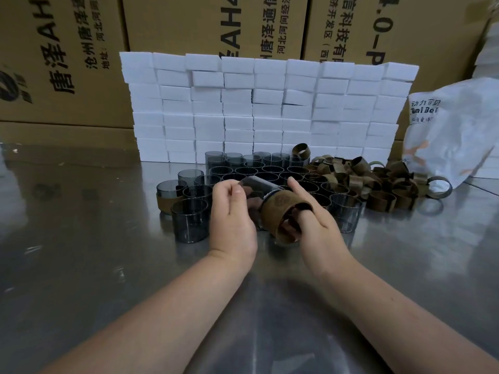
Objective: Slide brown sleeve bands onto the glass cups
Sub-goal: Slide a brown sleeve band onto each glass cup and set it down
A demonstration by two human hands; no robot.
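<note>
A: Well, where is the glass cup?
B: In front of the white box wall, tilted between both hands — the left hand curls its fingers round the glass end.
A: And the brown sleeve band?
B: On the cup's near end — the right hand pinches it, fingers hooked inside. Spare bands pile at the wall's foot, beside standing cups.

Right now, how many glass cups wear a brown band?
2. The held cup, between left hand and right hand, band partly on; the banded cup standing at the cluster's left edge. Others may be hidden.
</note>
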